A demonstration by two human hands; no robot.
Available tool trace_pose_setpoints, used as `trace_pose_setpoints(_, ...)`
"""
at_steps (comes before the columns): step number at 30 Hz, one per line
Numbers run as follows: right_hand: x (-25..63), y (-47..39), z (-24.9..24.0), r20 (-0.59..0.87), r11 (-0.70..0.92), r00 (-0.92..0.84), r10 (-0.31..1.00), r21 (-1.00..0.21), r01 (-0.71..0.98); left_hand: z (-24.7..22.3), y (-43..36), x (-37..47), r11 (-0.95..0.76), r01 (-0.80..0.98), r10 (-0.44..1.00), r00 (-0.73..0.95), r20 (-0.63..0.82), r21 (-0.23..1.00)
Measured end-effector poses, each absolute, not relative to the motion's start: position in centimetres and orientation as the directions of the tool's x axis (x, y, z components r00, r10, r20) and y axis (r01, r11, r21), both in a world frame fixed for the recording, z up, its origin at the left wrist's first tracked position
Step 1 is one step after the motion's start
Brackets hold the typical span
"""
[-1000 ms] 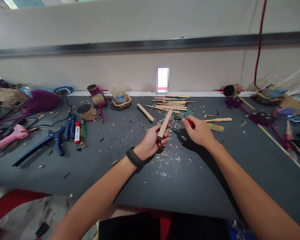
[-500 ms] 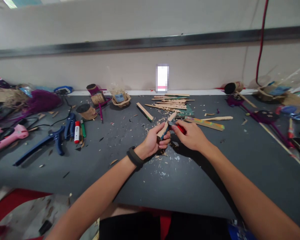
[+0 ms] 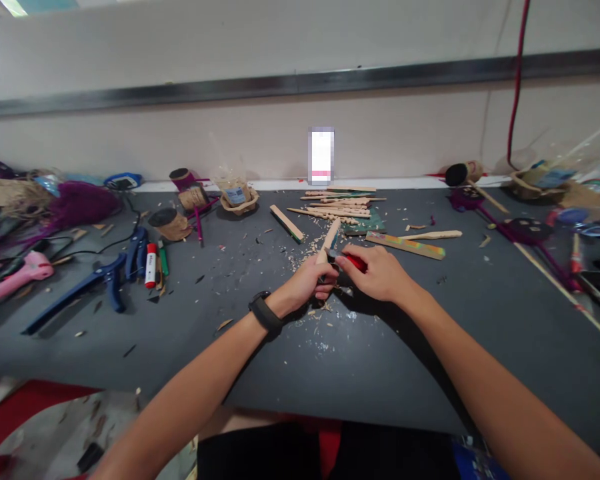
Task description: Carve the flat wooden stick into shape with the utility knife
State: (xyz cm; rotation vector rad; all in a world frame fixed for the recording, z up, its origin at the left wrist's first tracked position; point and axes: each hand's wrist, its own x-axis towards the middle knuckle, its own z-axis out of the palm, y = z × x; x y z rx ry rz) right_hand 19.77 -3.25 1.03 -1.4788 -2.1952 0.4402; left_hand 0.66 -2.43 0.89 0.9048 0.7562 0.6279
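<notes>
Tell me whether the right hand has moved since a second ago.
Yes. The right hand, holding the red-handled knife, moved left, away from the coloured ruler, and now meets the wooden stick in the left hand.

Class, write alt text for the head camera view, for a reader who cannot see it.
Two bare hands meet over a dark worktable: the left hand grips a wooden stick, and the right hand holds a red-handled knife against it. Wood shavings lie beneath; blue pliers rest at left.
</notes>
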Motion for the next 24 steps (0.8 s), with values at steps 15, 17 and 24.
trace_pose_setpoints(15, 20.6, -2.4, 0.4, 0.146, 0.339, -0.307, 0.94, -0.468, 0.816, 0.6, -2.5, 0.9, 0.508, -0.084, 0.76, 0.511, -0.4, 0.857)
trace_pose_setpoints(17, 20.7, -2.2, 0.3, 0.143, 0.338, -0.307, 0.941, -0.471, 0.815, 0.7, -2.5, 0.9, 0.523, -0.094, 0.752, 0.518, -0.407, 0.847)
trace_pose_setpoints(24, 20.5, -2.0, 0.3, 0.149, 0.353, -0.322, 0.935, -0.487, 0.799, 1.3, -2.8, 0.9, 0.541, -0.137, 0.742, 0.543, -0.394, 0.83)
